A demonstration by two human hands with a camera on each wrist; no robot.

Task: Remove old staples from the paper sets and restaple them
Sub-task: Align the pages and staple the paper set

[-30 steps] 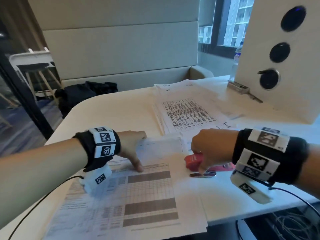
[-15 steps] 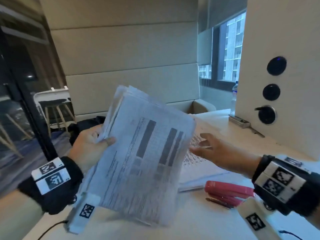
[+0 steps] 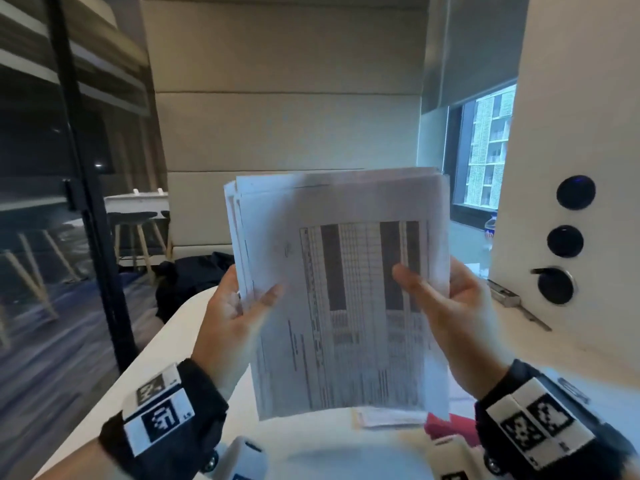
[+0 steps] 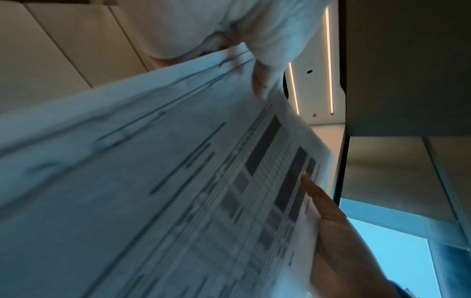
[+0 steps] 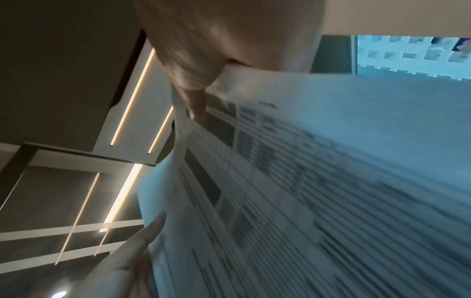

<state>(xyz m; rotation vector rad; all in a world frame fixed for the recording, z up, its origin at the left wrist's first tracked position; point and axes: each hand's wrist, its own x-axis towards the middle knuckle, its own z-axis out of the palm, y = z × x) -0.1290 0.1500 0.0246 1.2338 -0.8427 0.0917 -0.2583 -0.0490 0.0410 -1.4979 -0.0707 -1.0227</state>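
A set of printed sheets (image 3: 339,292) with dark table columns stands upright in front of me, held above the white table (image 3: 145,368). My left hand (image 3: 239,313) grips its left edge, thumb on the front page. My right hand (image 3: 446,313) grips the right edge the same way. The sheets' top edges are fanned and uneven. The wrist views show the same paper set (image 4: 158,191) (image 5: 318,191) close up and blurred. The red stapler (image 3: 436,427) lies on the table below the paper, mostly hidden. No staple is visible.
More papers (image 3: 388,417) lie on the table under the held set. A white panel (image 3: 568,237) with black round knobs rises at the right. A dark bag (image 3: 194,271) sits on the bench behind the table. A glass partition (image 3: 79,202) stands at the left.
My left hand lifted the paper set off the table and turned it upright. My right hand let go of the stapler, reached over and took the set's right edge.
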